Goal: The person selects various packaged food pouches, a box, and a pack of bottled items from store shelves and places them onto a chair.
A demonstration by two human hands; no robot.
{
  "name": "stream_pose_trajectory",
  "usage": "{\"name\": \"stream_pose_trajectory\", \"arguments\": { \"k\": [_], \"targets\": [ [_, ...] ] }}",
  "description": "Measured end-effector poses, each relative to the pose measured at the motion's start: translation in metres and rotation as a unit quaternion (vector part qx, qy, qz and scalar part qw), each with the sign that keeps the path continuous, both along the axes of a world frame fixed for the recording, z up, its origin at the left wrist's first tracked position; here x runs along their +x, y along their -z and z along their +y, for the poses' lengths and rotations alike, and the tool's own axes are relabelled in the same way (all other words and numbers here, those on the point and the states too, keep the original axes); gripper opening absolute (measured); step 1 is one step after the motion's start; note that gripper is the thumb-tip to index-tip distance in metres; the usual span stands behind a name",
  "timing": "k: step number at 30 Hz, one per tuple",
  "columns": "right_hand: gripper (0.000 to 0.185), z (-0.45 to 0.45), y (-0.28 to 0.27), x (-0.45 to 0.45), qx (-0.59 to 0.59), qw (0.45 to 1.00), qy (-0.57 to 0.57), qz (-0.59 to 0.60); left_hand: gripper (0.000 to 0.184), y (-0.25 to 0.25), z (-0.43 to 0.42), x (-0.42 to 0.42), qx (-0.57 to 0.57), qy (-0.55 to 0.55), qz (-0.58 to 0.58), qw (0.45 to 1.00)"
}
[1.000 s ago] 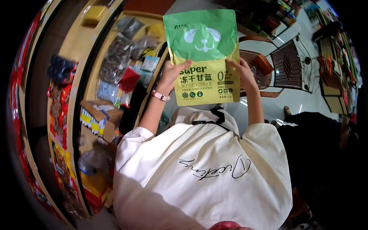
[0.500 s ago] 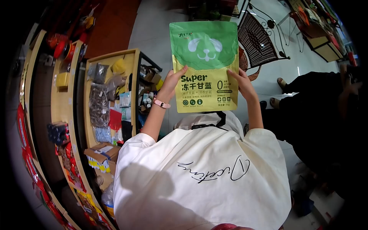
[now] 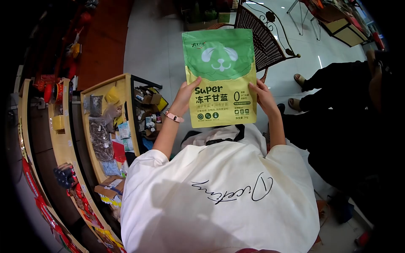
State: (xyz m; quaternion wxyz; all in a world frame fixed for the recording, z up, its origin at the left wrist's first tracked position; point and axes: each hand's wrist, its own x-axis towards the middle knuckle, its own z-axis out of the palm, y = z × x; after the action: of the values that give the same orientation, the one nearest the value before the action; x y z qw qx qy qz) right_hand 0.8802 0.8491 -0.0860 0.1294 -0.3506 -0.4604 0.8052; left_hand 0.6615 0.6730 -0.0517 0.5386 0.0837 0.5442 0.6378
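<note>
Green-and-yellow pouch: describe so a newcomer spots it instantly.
Find the white T-shirt, lower middle. Above it in frame, left hand and right hand grip the green-and-yellow pouch by its sides. Unlike packets in the wooden tray, it bears a white dog-like face.

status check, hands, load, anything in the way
Left hand and right hand gripping opposite sides of green-and-yellow "Super" pouch. Printed front facing camera. No other object blocking it.
</note>
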Motion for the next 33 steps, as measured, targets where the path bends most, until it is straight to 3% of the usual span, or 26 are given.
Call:
{"name": "stream_pose_trajectory", "arguments": {
  "k": [11,17,23,29,33],
  "targets": [
    [0.04,0.015,0.042,-0.031,-0.069,0.997,-0.041,-0.016,0.031,0.037,0.006,-0.021,-0.093,-0.042,0.003,0.995],
    [0.039,0.065,0.068,-0.033,-0.094,0.995,-0.018,-0.022,0.032,0.065,0.066,-0.033,-0.123,-0.05,-0.013,0.991],
    [0.036,0.069,0.089,-0.04,-0.093,0.991,-0.012,-0.093,0.033,0.098,0.099,-0.063,-0.107,0.026,-0.018,0.994],
    [0.037,0.07,0.105,-0.052,-0.104,0.992,0.037,-0.064,0.03,0.116,0.131,-0.09,-0.132,0.101,-0.002,0.986],
    [0.038,0.071,0.106,-0.07,-0.216,0.971,0.087,-0.054,0.028,0.14,0.15,-0.115,-0.148,0.132,0.013,0.98]
  ]
}}
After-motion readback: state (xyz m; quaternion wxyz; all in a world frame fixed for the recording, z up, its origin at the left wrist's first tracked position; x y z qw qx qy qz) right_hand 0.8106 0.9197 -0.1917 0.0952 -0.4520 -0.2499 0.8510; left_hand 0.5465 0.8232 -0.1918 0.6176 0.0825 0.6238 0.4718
